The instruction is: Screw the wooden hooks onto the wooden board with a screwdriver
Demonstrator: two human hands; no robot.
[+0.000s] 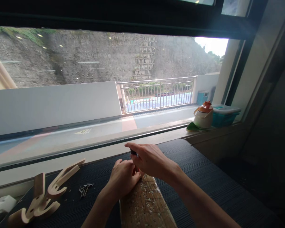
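Note:
My right hand (148,158) is curled round a small tool with a dark handle (133,152); the fingers hide most of it, so I cannot tell its exact kind. Just below and to the left, my left hand (124,174) is closed at the far end of a worn wooden board (147,205). What its fingers pinch is hidden. Scratches, pencil-like lines and small holes cover the board, which lies lengthwise in front of me. A little pile of silver screws (85,189) lies to the left of my left hand.
Several wooden hooks (59,183) lie on the dark table (192,164) at the left. A white device (2,209) sits in the left corner. On the window sill stand a bottle with an orange lid (203,117) and a teal box (225,115). The window bounds the far side.

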